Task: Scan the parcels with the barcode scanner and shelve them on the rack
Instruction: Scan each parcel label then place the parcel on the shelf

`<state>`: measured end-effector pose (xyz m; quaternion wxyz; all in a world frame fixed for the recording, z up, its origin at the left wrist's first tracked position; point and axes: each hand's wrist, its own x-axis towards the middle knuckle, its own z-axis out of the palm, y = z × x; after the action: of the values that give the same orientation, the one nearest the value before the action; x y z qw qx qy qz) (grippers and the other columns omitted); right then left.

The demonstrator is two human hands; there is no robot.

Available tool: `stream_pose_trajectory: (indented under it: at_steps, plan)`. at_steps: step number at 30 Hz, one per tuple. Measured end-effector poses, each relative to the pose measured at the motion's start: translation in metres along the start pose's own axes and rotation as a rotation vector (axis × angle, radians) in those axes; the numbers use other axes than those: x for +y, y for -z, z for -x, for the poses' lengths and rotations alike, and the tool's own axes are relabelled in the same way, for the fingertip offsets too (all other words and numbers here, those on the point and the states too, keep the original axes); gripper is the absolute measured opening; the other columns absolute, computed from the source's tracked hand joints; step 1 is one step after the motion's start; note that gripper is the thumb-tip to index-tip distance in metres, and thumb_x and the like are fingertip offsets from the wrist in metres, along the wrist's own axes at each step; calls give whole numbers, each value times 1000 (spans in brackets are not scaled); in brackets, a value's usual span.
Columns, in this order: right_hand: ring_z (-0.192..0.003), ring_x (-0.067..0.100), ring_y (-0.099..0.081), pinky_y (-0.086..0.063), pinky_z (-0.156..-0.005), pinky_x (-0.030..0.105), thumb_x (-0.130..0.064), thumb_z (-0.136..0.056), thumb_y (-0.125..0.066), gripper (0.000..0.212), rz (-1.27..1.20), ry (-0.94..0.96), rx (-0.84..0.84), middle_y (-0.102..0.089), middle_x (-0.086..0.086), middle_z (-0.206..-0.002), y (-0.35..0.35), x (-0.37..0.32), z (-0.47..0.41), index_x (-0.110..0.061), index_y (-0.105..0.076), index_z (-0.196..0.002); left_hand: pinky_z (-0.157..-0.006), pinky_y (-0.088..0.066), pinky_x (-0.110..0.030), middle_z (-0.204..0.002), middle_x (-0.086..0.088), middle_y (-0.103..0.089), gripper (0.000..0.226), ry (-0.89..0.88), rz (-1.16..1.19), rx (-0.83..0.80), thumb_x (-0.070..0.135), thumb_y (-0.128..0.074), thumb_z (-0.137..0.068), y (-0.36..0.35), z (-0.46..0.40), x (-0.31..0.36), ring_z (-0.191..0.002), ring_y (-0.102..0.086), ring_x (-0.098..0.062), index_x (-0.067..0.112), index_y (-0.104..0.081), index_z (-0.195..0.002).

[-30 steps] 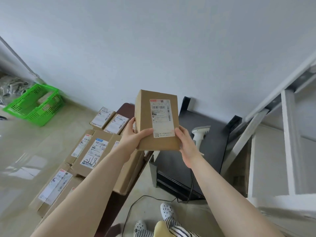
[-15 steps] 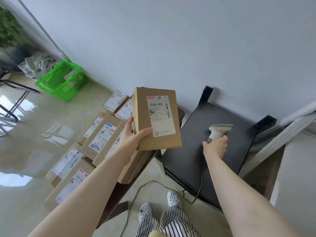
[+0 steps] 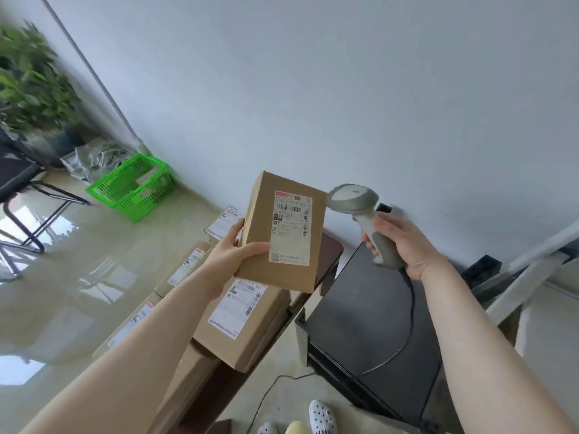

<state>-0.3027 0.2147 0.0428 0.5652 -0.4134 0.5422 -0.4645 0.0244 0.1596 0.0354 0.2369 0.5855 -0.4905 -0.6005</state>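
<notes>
Cardboard parcel (image 3: 282,233), one; scanner (image 3: 360,211), one.

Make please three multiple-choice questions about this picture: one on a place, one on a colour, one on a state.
1. Where is the barcode scanner?
A. raised in the right hand, head beside the parcel's top right corner
B. lying on the black stand
C. inside the basket

2. What colour is the basket on the floor?
A. blue
B. green
C. red

3. How is the parcel held?
A. by both hands
B. resting on the pile
C. by the left hand alone, label toward the camera

Answers: 1 A, the right hand's grip is round the scanner's handle; 2 B, its mesh walls are bright green; 3 C, only left fingers wrap its edge.
</notes>
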Motion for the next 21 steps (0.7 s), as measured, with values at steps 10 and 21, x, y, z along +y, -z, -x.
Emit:
stream_pose_trajectory:
  at_steps: [10, 21]
  plan:
    - [-65, 10, -62, -48, -59, 16, -23, -68, -77, 34, 386, -46, -411, -70, 2, -75, -24, -58, 23, -7, -66, -95, -96, -57, -48, -126, 0, -70, 117, 19, -56, -25, 50, -91, -45, 28, 11, 8, -98, -75, -26, 48, -37, -149]
    - [-70, 10, -62, -45, -65, 19, -42, -61, -74, 45, 511, -66, -437, -70, 0, -78, -37, -51, 23, -12, -67, -94, -95, -57, -49, -128, -1, -67, 122, -1, -46, -20, 51, -91, -43, 35, 15, -1, -98, -75, -26, 47, -34, -151]
